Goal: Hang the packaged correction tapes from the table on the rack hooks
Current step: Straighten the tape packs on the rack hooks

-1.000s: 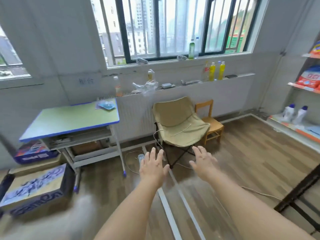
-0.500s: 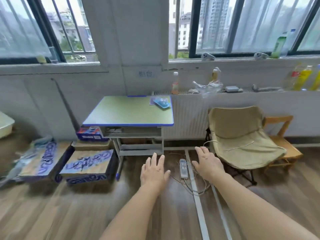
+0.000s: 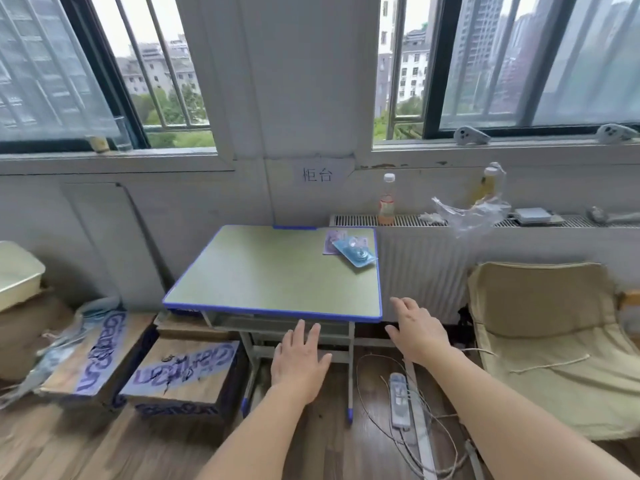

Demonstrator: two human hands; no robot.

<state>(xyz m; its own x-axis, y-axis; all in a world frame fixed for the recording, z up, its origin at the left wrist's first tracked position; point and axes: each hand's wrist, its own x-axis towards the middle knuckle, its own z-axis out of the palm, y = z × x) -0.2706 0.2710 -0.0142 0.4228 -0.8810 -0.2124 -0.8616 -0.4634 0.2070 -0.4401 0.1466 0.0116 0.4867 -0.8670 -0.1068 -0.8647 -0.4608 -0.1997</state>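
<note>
With the view now swung from the chair to face the tabletop (image 3: pixel 263 271), the left hand (image 3: pixel 298 362) and right hand (image 3: pixel 417 329) reach forward flat and empty, while the packaged correction tapes (image 3: pixel 351 251) lie at its far right corner, within approach for pickup.

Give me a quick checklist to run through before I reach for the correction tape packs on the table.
1. Packs located: ok, the packs lie in a small pile at the table's far right corner.
2. Left hand free: ok, open, holding nothing.
3. Right hand free: ok, open, holding nothing.
4. Path over the table: ok, nothing lies between the hands and the pile.
5. Number of packs: cannot tell, they overlap.
6. Rack hooks ready: cannot tell, no rack in view.
</note>
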